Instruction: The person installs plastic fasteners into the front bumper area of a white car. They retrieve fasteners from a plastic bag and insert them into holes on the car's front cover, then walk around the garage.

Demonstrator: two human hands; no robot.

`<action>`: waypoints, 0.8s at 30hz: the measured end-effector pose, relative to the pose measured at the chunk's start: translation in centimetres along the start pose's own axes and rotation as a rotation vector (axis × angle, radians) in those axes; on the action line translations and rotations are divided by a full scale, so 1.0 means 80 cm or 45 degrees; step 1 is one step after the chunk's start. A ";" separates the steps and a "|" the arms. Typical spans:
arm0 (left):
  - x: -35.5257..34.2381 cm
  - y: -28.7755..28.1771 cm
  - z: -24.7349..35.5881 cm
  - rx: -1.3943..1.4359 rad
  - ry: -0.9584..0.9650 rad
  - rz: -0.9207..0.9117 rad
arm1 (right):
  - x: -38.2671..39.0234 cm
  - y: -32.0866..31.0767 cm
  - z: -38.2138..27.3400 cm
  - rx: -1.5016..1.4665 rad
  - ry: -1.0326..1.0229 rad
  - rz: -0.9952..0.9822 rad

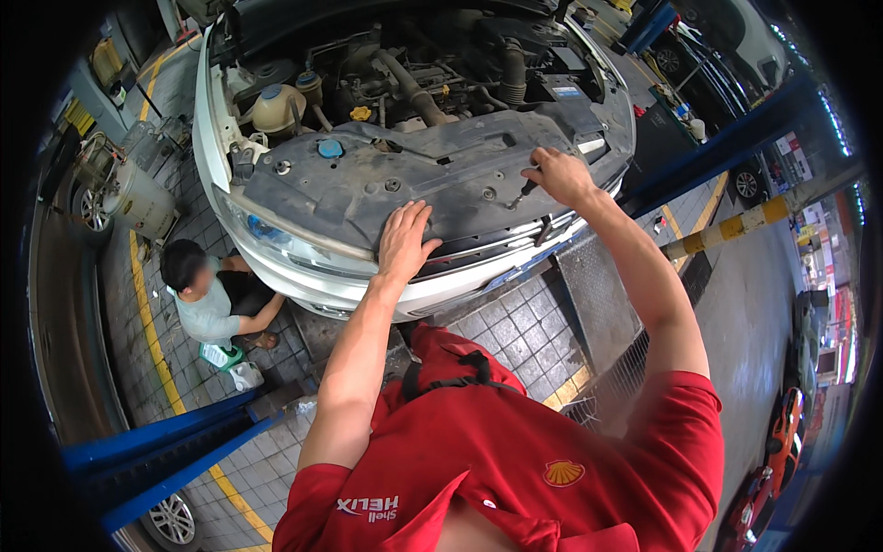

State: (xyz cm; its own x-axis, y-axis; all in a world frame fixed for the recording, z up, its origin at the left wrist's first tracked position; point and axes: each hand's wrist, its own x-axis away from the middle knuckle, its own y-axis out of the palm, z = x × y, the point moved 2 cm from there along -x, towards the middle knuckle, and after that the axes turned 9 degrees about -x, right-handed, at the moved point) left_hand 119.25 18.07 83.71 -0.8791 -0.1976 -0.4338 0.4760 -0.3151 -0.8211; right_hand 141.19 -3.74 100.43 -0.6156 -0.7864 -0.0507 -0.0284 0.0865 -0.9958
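Over the white car's open engine bay, your left hand lies flat, fingers spread, steadying the grey radiator cover, while your right hand closes on a small tool at a fastener.

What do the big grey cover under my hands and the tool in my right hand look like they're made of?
The grey cover looks like moulded plastic: matte, dusty, with pressed ribs and clip holes. The left hand lies flat on its front edge. The tool in the right hand shows a dark handle, probably plastic or rubber; its tip is too small to judge.
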 end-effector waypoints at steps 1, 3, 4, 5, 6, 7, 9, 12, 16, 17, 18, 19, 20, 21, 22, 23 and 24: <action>0.000 0.001 -0.001 0.007 -0.001 -0.016 | -0.001 0.000 0.005 -0.025 0.128 -0.096; -0.003 0.006 0.001 -0.001 0.019 -0.017 | -0.003 0.000 0.011 -0.037 0.284 -0.168; 0.000 0.005 -0.002 -0.023 -0.006 -0.025 | 0.001 0.000 0.009 -0.190 0.186 -0.084; 0.002 0.006 -0.002 -0.038 0.001 -0.051 | 0.002 -0.001 0.008 -0.272 0.059 -0.194; 0.001 0.007 -0.003 -0.059 0.002 -0.053 | 0.004 0.000 0.006 -0.379 -0.059 -0.207; 0.002 0.007 -0.004 -0.046 -0.009 -0.041 | 0.007 0.000 0.007 -0.273 -0.079 -0.214; 0.004 0.008 -0.004 -0.011 -0.021 -0.007 | 0.012 -0.002 0.009 -0.190 -0.012 -0.014; 0.006 0.008 -0.005 0.050 -0.020 0.015 | 0.017 -0.004 0.012 -0.027 0.164 0.041; 0.007 0.009 -0.004 0.066 -0.017 0.049 | 0.015 -0.004 0.003 -0.293 -0.105 -0.069; 0.008 0.009 -0.004 0.053 -0.014 0.053 | 0.014 -0.004 0.002 -0.171 -0.144 -0.036; 0.008 0.009 -0.004 0.048 -0.011 0.055 | 0.011 -0.002 0.003 -0.130 -0.009 -0.035; 0.008 0.010 -0.004 0.040 -0.016 0.042 | 0.011 -0.002 0.008 -0.054 0.177 -0.047; 0.007 0.010 -0.004 0.043 -0.005 0.054 | 0.009 0.000 0.010 -0.075 0.244 -0.060; 0.007 0.011 -0.005 0.044 -0.004 0.050 | 0.010 -0.001 0.011 -0.071 0.178 -0.049; 0.007 0.012 -0.005 0.045 -0.018 0.024 | 0.011 -0.001 0.009 -0.119 0.020 -0.009; 0.007 0.013 -0.005 0.046 -0.020 0.021 | 0.011 -0.001 0.009 -0.159 -0.066 0.039; 0.007 0.012 -0.004 0.045 -0.012 0.044 | 0.011 -0.001 0.009 -0.141 -0.156 0.006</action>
State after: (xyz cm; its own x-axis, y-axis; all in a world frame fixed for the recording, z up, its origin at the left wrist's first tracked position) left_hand 119.24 17.98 82.52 -0.8618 -0.2178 -0.4582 0.5070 -0.3406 -0.7918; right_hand 141.22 -4.91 100.39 -0.5154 -0.8540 -0.0713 -0.1163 0.1521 -0.9815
